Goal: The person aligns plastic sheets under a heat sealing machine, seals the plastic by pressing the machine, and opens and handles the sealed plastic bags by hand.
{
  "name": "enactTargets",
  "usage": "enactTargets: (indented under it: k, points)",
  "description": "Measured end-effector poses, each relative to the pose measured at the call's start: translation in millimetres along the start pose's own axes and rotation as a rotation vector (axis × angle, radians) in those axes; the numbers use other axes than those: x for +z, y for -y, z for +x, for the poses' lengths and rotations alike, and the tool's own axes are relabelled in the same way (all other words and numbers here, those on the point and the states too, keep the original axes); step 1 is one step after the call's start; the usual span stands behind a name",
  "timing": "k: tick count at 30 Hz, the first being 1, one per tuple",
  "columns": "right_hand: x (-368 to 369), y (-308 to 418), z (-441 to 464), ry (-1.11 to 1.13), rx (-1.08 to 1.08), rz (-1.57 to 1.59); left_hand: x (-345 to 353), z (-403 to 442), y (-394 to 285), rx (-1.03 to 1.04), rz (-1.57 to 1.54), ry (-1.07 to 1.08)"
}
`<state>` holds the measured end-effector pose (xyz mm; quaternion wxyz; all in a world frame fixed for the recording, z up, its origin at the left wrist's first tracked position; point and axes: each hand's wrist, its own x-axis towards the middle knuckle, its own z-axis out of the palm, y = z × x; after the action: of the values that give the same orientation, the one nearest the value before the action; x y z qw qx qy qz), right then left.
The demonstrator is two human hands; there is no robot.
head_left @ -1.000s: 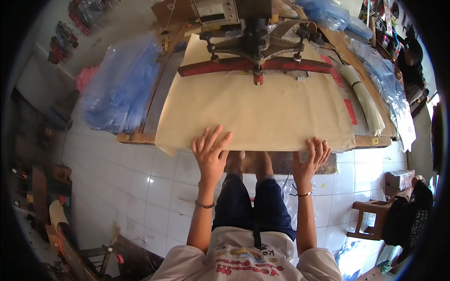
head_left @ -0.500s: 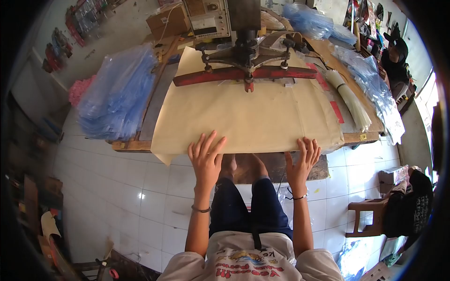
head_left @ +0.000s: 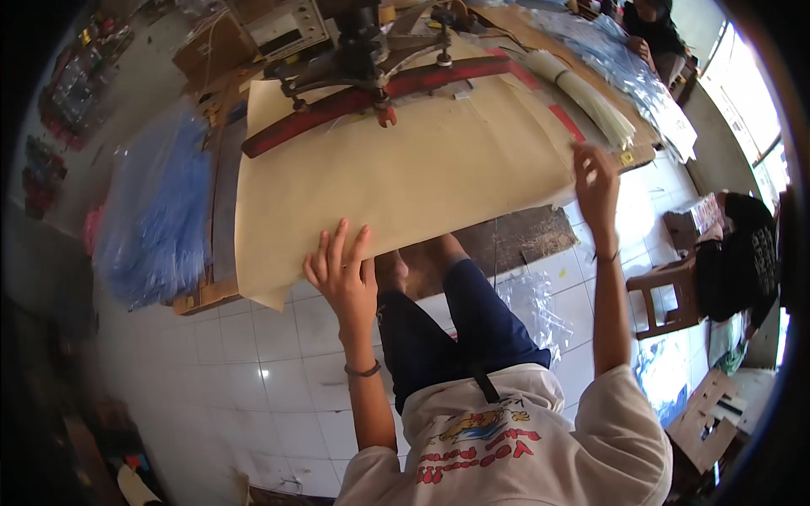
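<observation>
A large tan paper sheet lies over the bench and hangs slightly past its front edge. My left hand rests on the sheet's front edge, fingers spread, gripping nothing. At the sheet's right edge is my right hand, raised a little, with its fingers curled together near the corner. What those fingers hold, if anything, is too small to make out. A red press bar on a black metal frame spans the sheet's far part.
Blue plastic bags are piled at the bench's left. A tied bundle of pale strips and clear plastic packets lie at the right. One person is at the far right; another sits near a wooden stool.
My right hand has left the sheet's front edge, moved right and farther away, and its fingers have curled. My left hand stays at the front edge. The view has turned and shifted rightward.
</observation>
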<state>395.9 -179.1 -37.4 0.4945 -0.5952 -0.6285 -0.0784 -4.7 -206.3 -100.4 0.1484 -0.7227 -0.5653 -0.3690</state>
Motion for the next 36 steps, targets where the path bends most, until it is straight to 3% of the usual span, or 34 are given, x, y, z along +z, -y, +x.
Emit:
enactTargets:
  k: [2, 6, 13, 16, 17, 18, 20, 22, 24, 28, 30, 32, 34, 36]
  points:
    - [-13, -30, 39, -0.071, 0.071, -0.228, 1, 0, 1, 0.004, -0.002, -0.007]
    - [-21, -85, 72, 0.028, 0.084, -0.659, 1, -2, 1, -0.004, 0.005, 0.005]
    - [-35, -116, 90, 0.117, 0.109, -0.602, 4, -4, 2, -0.005, -0.011, -0.015]
    - [-43, -118, 99, 0.128, 0.225, -0.506, 2, -4, 1, -0.009, -0.015, 0.003]
    - [-48, -134, 102, 0.164, 0.180, -0.517, 2, -4, 2, -0.011, -0.022, 0.012]
    - [-55, -145, 103, 0.167, 0.197, -0.280, 1, -5, 3, -0.012, -0.027, 0.019]
    - [-72, -155, 113, 0.157, 0.094, -0.361, 2, -6, 4, -0.007, -0.020, 0.028]
    - [-86, -102, 121, 0.122, 0.171, -0.578, 2, -8, 6, -0.006, -0.024, 0.045]
    - [-94, -33, 128, 0.097, 0.192, -0.496, -1, -6, 4, -0.020, -0.031, 0.065]
    - [-102, 72, 117, 0.301, -0.087, -0.241, -54, 22, -10, -0.053, -0.223, 0.308]
    - [-84, 99, 108, 0.520, -0.088, -0.031, -70, 44, -9, 0.038, -0.396, 0.305]
    - [-55, 122, 114, 0.773, -0.295, 0.047, -74, 74, -15, 0.092, -0.596, 0.288]
    - [-4, 120, 120, 0.887, -0.476, 0.289, -60, 113, -27, 0.247, -0.556, 0.319]
    - [51, 109, 120, 0.929, -0.373, 0.521, -35, 142, -33, 0.345, -0.447, 0.425]
